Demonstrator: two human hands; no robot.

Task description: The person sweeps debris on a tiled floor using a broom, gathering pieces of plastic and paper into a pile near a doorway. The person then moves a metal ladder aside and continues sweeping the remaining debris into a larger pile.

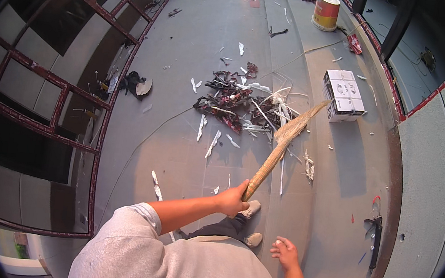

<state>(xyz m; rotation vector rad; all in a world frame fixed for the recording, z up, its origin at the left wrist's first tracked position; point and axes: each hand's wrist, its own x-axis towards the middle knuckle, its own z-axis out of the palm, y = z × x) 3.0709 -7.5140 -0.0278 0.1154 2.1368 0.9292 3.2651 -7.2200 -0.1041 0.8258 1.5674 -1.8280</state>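
My left hand [233, 197] is closed round the handle of a straw broom [271, 161]. The broom slants away to the upper right, its flared bristle end beside a heap of scraps. That heap [230, 98] is a tangle of dark red-and-black film strips and white strips on the grey floor. Part of it lies behind the broom. Low on the right, my right hand [285, 252] hangs in the air with its fingers loosely bent and apart, holding nothing.
A tied white carton [345, 93] stands right of the heap. Beyond it is a red-and-yellow bucket [327, 13]. A black caulking gun [375, 241] lies by the right wall. Red-wrapped window frames [60, 105] line the left side. A thin cord [142, 140] crosses the floor.
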